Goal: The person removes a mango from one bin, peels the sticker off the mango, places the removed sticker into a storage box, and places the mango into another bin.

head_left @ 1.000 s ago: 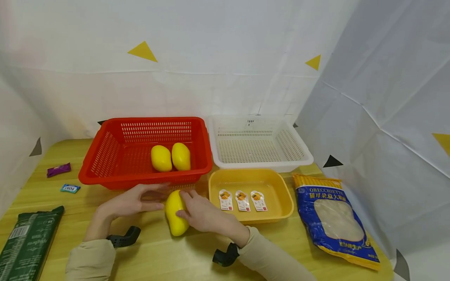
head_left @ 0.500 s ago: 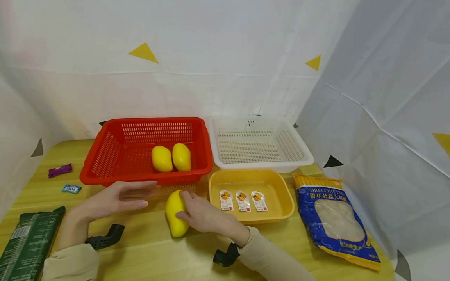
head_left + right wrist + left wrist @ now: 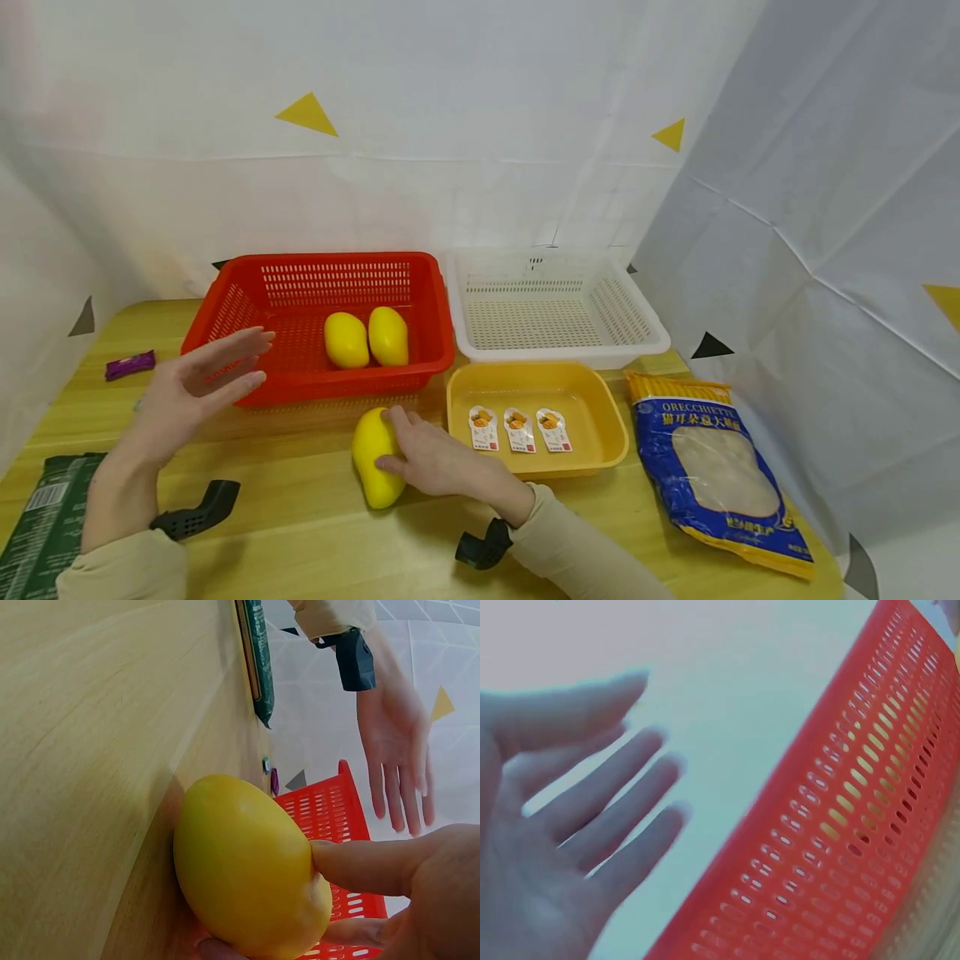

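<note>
Gripped in my right hand [image 3: 435, 457]: one smooth yellow mango [image 3: 375, 457], lying on the light wooden tabletop [image 3: 315, 533] just in front of the red slotted plastic basket [image 3: 315, 390], my fingers [image 3: 367, 864] curled round its right side and thumb under it. My left hand [image 3: 197, 385] holds nothing, raised above the table at the basket's front left corner, palm turned inward, fingers straight and spread. Remaining items, largest first. Red basket, back left, containing two yellow mangoes [image 3: 366, 337] side by side and touching. White slotted plastic basket [image 3: 553, 350], beside the red one on its right. Blue and yellow bag of orecchiette pasta [image 3: 712, 471], flat at the right end of the table. Shallow yellow plastic tray [image 3: 592, 417], in front of the white basket, holding three small white sachets [image 3: 517, 428] in a row. Dark green flat packet [image 3: 45, 517], front left edge. Small purple wrapper [image 3: 129, 364], far left, well apart from the baskets. Black wrist mounts show at both beige sleeves.
</note>
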The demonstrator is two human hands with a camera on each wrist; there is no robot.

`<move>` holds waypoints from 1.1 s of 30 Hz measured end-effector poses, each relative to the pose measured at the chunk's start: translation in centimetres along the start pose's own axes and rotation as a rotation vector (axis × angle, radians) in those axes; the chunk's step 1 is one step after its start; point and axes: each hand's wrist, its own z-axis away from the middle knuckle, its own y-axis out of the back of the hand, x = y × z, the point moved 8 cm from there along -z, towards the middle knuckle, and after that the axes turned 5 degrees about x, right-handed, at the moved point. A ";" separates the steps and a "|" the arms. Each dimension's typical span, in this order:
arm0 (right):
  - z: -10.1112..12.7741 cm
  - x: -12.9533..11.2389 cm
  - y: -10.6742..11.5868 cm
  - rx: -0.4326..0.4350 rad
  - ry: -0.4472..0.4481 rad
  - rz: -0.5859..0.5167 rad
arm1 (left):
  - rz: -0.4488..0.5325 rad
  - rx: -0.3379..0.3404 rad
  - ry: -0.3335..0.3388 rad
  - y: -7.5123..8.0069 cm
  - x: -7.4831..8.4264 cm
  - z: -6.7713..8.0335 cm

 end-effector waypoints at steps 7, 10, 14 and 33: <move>0.1 -0.1 0.1 0.004 0.004 -0.038 | 0.024 0.307 0.219 3.3 -2.5 0.1; 0.1 0.0 0.1 0.003 -0.009 -0.055 | 0.034 0.380 0.309 4.1 -3.9 0.5; 0.1 0.0 0.1 -0.002 -0.022 -0.069 | 0.000 0.398 0.394 4.3 -5.5 0.8; 0.0 0.1 -0.1 -0.029 -0.010 -0.054 | 0.060 0.264 0.561 3.3 -8.0 1.0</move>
